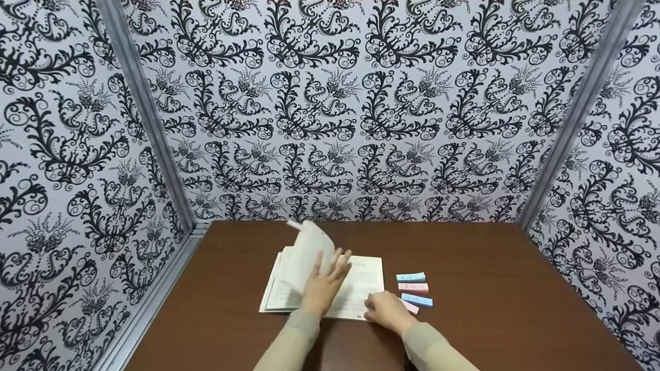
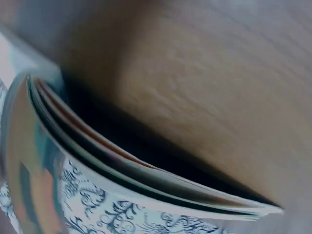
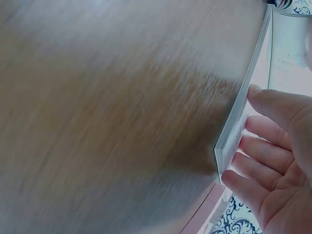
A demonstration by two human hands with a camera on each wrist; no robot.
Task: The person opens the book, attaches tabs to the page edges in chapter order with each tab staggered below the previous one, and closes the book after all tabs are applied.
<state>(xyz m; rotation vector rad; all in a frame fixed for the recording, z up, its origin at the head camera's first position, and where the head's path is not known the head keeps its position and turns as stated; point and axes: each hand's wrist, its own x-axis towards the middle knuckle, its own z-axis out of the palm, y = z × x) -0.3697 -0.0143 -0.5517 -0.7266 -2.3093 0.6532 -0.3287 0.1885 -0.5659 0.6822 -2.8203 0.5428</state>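
Note:
An open book (image 1: 370, 273) lies on the brown table, its right page showing printed text. Some of its pages (image 1: 311, 245) stand up and curl near the middle. Against them, my left hand (image 1: 324, 284) rests with fingers spread. In the left wrist view, the book's edge (image 2: 146, 180) shows layered, bowed pages; the left hand is not clearly seen there. At the book's lower right corner is my right hand (image 1: 389, 310). The right wrist view shows its thumb (image 3: 275, 105) and loosely bent fingers touching along the book's page edges (image 3: 239, 109).
Right of the book lie several small paper strips: a light blue strip (image 1: 411, 276), a pink strip (image 1: 413, 286), a blue strip (image 1: 417, 300) and another pink strip (image 1: 411, 306) partly behind the right hand. Patterned walls (image 1: 330, 129) enclose the table (image 1: 479, 273) at back and sides.

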